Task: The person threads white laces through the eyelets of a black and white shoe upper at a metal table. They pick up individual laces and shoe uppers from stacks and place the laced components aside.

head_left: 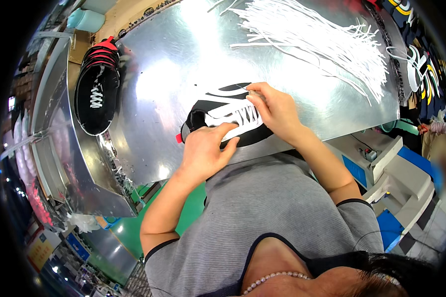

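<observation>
A black shoe upper (216, 107) with white side stripes, a red heel tab and white lace crossing its front lies on the metal table near my body. My left hand (203, 152) rests over its near side, thumb and index finger bent around the lace area and holding the upper down. Over the toe end, my right hand (278, 113) is closed in a pinch beside the white lace (247, 118). A thin dark tip shows by those fingertips, too small to name. The hand hides part of the toe.
A large bundle of white laces (317, 44) spreads over the far right of the metal table (153, 123). A stack of black uppers with red edges (98, 89) stands at the left. More dark uppers (428, 74) hang at the right edge. A pale blue container (86, 20) sits far left.
</observation>
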`<state>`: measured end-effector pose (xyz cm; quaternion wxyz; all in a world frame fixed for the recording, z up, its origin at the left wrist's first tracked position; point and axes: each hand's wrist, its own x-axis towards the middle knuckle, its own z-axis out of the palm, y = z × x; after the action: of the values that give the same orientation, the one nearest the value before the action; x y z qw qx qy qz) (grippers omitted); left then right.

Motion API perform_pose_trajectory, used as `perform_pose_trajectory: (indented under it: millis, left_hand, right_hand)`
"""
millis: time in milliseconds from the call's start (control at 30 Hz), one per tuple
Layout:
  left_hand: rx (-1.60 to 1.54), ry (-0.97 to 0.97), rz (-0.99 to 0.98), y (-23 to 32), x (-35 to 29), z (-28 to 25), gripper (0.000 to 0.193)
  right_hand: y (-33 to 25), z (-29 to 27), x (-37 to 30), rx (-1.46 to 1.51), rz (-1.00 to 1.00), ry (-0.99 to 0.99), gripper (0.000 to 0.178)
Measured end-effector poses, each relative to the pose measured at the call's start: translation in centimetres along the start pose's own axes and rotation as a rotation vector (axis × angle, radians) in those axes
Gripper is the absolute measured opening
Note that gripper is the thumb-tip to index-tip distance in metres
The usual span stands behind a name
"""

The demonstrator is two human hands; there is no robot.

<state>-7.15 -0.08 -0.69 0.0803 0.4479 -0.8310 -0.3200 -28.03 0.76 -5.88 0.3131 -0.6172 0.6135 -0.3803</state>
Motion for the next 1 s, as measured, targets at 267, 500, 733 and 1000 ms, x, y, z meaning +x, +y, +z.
perform_pose_trajectory:
  millis: [267,500,733,1000]
  left_hand:
    - [0.212,0.502,0.338,-2.2,-4.2,1.2,0.040]
    - [-1.590,0.387,-0.432,-2.7,-6.6,4.8,0.040]
    - [-1.363,0.759,-0.195,-2.4,-5.4,-4.5,0.050]
    - [0.564,0.945,-0.524,-17.6,-0.5,-10.9,0.047]
  right_hand:
    - [0.4,-0.2,-0.6,0.205,0.074,0.184,0.020]
    - [-0.6,0.5,-0.4,0.404,0.078,-0.021,0.021]
    - [0.3,-3.0,8.3,0.370,0.047,-0.031,0.026]
    - [11.1,-13.5,18.3,-0.539,0.140,0.317,0.035]
